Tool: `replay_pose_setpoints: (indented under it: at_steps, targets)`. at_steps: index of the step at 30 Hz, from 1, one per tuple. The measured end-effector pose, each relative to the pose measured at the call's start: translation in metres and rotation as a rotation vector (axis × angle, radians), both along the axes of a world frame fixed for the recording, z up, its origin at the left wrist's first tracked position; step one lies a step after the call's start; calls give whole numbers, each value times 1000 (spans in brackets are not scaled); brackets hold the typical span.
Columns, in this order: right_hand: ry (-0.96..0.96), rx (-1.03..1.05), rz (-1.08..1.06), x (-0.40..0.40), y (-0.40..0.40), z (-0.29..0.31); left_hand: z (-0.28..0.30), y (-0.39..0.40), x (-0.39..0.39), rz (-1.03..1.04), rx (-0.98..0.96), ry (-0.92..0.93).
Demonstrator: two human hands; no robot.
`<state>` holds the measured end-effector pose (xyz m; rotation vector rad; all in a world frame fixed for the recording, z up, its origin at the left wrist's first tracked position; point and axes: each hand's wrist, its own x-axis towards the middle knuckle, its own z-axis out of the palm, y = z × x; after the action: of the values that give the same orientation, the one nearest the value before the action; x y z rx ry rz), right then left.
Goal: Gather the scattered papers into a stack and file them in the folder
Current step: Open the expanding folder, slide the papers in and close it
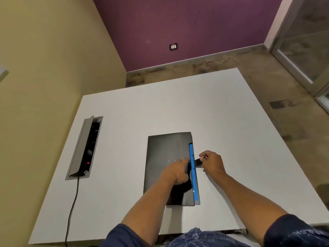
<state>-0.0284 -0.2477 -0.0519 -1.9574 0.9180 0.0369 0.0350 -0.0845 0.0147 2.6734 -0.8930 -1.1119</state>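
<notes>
1. The right hand (212, 162) pinches a small dark tab (198, 162) between thumb and forefinger; the tab juts out from the right edge of the black folder (165, 154).
2. Just left of that pinch runs a blue strip (193, 172) along the folder's right edge, and beyond it the left hand (176, 169) lies on the closed cover, fingers stretched flat toward the strip, gripping nothing.
3. No loose papers show around the grip; whether any lie inside the folder cannot be told.
4. The folder rests flat on a white table (222, 113), which spreads bare away from the pinch on the far and right sides.
5. Well left of the hands, a cable box (85, 148) is sunk in the tabletop with its grey lid raised and a small red light inside; a dark cord (73, 207) runs from it over the near edge.
6. Beyond the table lies a mottled stone floor (267, 77), a purple wall (178, 24) with a socket plate (173, 46), a yellowish wall (53, 50) to the left, and a glass panel (306, 41) to the right.
</notes>
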Motion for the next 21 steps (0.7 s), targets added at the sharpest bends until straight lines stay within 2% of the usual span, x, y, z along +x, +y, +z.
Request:
replay_pose_setpoints:
  at_steps: [7, 10, 15, 21]
  targets:
    - [12, -52, -28, -10, -22, -4, -27, 19, -1, -192, 201, -114]
    - [18, -71, -7, -12, -20, -7, -31, 26, -2, -205, 246, -93]
    - [31, -113, 151, -9, -3, -9, -40, 29, -5, -216, 274, -39]
    - [126, -273, 432, -9, 15, -23, -45, 30, -6, -261, 296, -60]
